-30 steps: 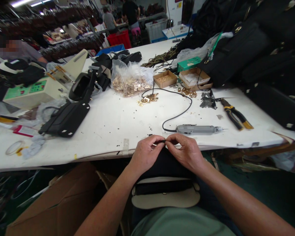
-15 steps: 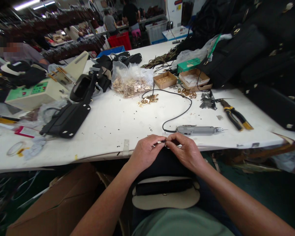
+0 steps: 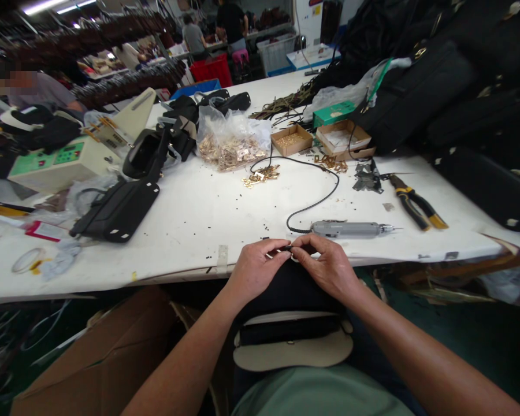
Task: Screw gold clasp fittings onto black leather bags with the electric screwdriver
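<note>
At the table's front edge, my left hand (image 3: pixel 256 267) and my right hand (image 3: pixel 327 264) meet fingertip to fingertip. Each pinches a narrow black strip (image 3: pixel 288 248), mostly covered by the fingers; whether it joins the bag below cannot be made out. A black bag with a cream edge and flap (image 3: pixel 293 351) rests on my lap beneath the hands. Just beyond my right hand lies a grey electric screwdriver (image 3: pixel 346 229), its bit pointing right and its cord running back across the table.
Pliers (image 3: pixel 411 202) lie to the right. Gold metal fittings (image 3: pixel 260 176) are piled mid-table, near a plastic bag of fittings (image 3: pixel 234 144) and a cardboard box of small parts (image 3: pixel 291 140). Black bags (image 3: pixel 117 211) stand left; more are heaped right. People work in the background.
Both hands stay at the same place, with only a slight shift of the fingers. A little more of the black strip shows between the fingertips.
</note>
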Demonstrator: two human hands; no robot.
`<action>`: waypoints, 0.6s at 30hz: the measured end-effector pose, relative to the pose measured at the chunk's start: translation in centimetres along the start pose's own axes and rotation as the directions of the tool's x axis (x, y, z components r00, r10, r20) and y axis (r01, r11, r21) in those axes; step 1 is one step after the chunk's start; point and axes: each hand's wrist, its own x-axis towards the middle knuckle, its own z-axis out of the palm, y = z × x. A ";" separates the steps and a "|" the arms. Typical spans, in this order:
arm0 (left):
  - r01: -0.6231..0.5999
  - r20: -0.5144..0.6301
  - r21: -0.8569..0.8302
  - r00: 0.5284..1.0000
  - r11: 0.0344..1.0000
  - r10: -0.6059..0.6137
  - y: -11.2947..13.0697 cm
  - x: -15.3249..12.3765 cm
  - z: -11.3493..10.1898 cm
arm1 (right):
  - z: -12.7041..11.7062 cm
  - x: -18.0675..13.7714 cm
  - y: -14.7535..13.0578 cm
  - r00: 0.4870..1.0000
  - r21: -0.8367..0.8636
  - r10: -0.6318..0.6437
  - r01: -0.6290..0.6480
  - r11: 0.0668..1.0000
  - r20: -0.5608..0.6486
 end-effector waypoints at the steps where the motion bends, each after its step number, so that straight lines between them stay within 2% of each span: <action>1: 0.010 -0.004 -0.002 1.000 1.000 -0.010 0.0 0.0 0.0 | 0.0 0.1 0.0 1.000 -0.002 -0.005 0.005 1.000 -0.004; 9: 0.068 -0.056 -0.021 0.996 0.997 -0.069 0.3 0.2 -0.1 | 0.0 0.2 -0.4 1.000 0.024 0.018 -0.018 1.000 -0.005; 18: 0.074 -0.014 -0.032 0.997 0.997 -0.075 0.5 0.2 -0.1 | 0.1 0.2 -0.2 1.000 0.013 0.027 -0.027 1.000 -0.003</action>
